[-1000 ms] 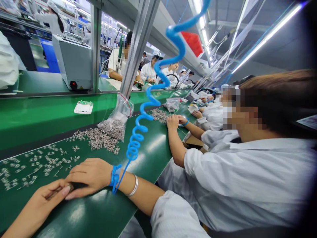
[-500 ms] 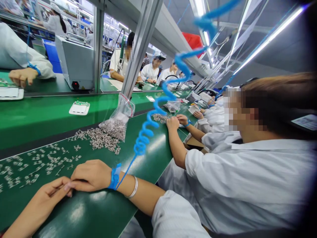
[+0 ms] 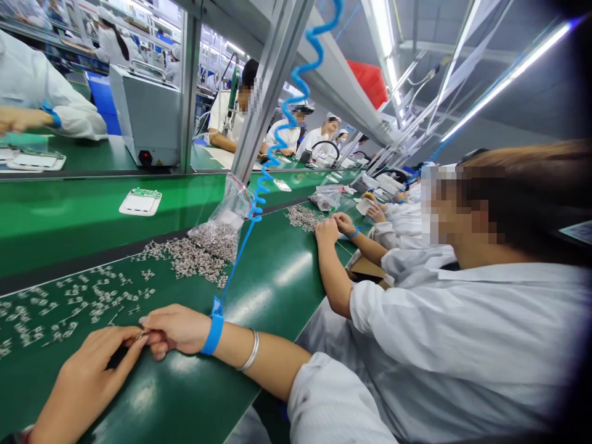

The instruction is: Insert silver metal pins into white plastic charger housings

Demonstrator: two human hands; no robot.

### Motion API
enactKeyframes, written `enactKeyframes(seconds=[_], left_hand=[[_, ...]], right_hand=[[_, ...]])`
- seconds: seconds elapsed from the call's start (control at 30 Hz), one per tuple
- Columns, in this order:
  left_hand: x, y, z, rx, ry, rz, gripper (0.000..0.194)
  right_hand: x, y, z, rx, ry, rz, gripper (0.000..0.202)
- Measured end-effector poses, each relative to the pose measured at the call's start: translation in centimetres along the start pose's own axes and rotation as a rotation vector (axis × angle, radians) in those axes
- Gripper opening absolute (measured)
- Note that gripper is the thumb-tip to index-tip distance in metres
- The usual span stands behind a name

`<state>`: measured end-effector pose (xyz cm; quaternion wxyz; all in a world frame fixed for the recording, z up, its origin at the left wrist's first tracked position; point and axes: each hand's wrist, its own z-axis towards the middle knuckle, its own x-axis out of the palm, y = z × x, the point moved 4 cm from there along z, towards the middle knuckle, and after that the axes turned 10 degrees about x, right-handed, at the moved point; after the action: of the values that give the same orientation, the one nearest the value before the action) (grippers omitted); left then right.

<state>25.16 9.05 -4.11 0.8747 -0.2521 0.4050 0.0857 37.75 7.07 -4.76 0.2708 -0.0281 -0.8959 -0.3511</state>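
Observation:
My left hand (image 3: 90,373) and my right hand (image 3: 178,330) meet fingertip to fingertip above the green tabletop (image 3: 185,401). Both are closed in a pinch on a small metal part (image 3: 140,335), mostly covered by the fingers. A blue wrist strap (image 3: 213,335) and a silver bangle (image 3: 251,350) circle my right arm. Just beyond the hands lie scattered small metal parts (image 3: 74,299), some apart and some in clusters. Farther back, a dense heap of them (image 3: 189,259) spreads from a clear plastic bag (image 3: 219,231) that still holds many.
A blue coiled cord (image 3: 287,117) rises from the strap. A white device with a green circuit board (image 3: 141,201) lies on the green conveyor (image 3: 69,213). A co-worker (image 3: 444,320) sits close on the right, hands at another heap (image 3: 303,217). A metal post (image 3: 268,92) stands behind the bag.
My right hand has turned, its fingers now curled, and the small metal part shows between the fingertips. The coiled cord has swung and straightened. The white device has shifted left along the conveyor.

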Motion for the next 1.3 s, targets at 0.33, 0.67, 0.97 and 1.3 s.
enactKeyframes(seconds=[0.33, 0.67, 0.97, 1.3], left_hand=[[-0.1, -0.1, 0.0, 0.141, -0.058, 0.021, 0.025], [-0.7, -0.1, 0.5, -0.005, -0.049, 0.033, 0.033], [0.0, -1.5, 0.8, 0.209, 0.069, 0.047, 0.024], [-0.6, -1.9, 1.3, -0.066, 0.017, -0.310, 0.018]], right_hand=[[0.0, 0.3, -0.6, 0.032, 0.025, -0.211, 0.034], [-0.3, 1.2, -1.4, -0.318, -0.249, -0.731, 0.030], [-0.3, 2.1, -2.5, -0.583, -0.572, -1.021, 0.040], [-0.4, 1.8, -1.7, -0.557, -0.463, -0.933, 0.040]])
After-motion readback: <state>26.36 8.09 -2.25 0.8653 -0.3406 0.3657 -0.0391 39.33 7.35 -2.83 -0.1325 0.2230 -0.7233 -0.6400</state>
